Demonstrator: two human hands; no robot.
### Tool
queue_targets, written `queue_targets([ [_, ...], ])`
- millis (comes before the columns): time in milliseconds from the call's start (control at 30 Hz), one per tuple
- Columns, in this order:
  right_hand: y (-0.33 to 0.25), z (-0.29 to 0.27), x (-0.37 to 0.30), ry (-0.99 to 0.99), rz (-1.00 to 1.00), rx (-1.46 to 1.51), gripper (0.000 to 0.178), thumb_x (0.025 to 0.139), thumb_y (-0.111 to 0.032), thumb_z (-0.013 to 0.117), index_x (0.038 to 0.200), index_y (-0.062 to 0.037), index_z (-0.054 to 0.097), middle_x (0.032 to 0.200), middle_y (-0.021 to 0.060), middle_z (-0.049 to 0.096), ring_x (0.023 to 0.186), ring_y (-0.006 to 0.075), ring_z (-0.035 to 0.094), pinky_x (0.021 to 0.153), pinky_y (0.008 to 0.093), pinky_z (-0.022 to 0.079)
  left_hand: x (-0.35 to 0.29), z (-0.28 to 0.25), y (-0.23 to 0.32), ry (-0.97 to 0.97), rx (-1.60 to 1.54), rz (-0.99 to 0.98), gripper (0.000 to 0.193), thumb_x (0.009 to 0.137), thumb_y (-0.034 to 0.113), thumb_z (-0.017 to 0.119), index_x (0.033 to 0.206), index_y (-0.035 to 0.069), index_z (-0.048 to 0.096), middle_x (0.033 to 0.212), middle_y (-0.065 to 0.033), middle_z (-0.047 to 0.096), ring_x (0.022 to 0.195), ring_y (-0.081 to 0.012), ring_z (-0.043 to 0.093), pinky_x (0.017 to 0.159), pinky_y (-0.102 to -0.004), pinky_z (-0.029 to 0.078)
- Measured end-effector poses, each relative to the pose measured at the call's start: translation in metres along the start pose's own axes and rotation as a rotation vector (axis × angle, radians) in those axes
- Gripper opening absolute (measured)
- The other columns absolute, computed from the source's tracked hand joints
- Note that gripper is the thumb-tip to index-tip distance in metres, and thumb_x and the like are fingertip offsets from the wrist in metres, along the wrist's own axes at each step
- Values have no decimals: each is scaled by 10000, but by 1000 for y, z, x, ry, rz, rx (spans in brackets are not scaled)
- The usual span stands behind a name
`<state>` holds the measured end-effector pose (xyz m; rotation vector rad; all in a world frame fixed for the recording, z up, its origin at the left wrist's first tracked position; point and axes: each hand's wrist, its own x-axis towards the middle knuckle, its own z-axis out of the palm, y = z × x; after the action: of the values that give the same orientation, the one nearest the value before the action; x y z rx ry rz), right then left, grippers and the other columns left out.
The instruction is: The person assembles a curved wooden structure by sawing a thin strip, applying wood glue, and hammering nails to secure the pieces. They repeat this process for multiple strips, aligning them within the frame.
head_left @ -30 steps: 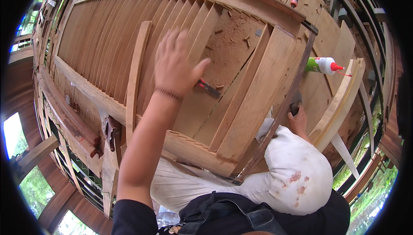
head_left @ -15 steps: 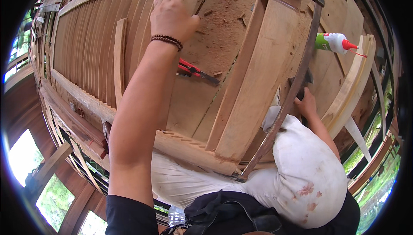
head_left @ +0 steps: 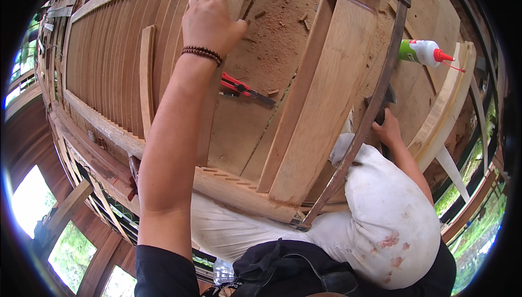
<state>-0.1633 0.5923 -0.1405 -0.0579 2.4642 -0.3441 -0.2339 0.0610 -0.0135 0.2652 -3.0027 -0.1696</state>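
My left hand (head_left: 211,25) lies on the far ends of the thin wooden slats (head_left: 117,57), fingers stretched out and thumb apart. The slats stand in a row inside a wooden louvered frame (head_left: 239,191). Down at the right, my right hand (head_left: 388,129) is closed around the dark handle of what looks like a hammer (head_left: 389,97), partly hidden behind a long metal bar clamp (head_left: 353,153). A red utility knife (head_left: 237,84) rests on the board within the frame's open part, beside my left forearm.
A green and white glue bottle (head_left: 420,52) with a red nozzle lies right of the clamp. Curved wooden pieces (head_left: 446,106) stand farther right. Wood shavings (head_left: 272,36) litter the board. A loose wooden strip (head_left: 147,74) lies across the slats.
My left hand has shifted slightly left along the slats. My right hand stays in nearly the same place, holding the hammer.
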Motion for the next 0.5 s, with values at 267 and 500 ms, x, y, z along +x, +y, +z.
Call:
queue_targets([
  [267,-3,-1,2,10,-2,-29,449,764,-249,747,1046,35,543,1014,326,666,1025,505,636,868,538,505,-15,12,5,147,-14,8,902,789,251,747,1560,2,350,1586,-210,420,1500,-329,372,1250,-454,288],
  [500,-9,0,1,18,13,-80,455,757,-268,746,1036,30,546,1003,321,672,1000,495,647,860,542,513,-15,7,9,165,-15,5,797,772,205,783,1485,53,462,1506,-159,502,1420,-319,466,1199,-443,372],
])
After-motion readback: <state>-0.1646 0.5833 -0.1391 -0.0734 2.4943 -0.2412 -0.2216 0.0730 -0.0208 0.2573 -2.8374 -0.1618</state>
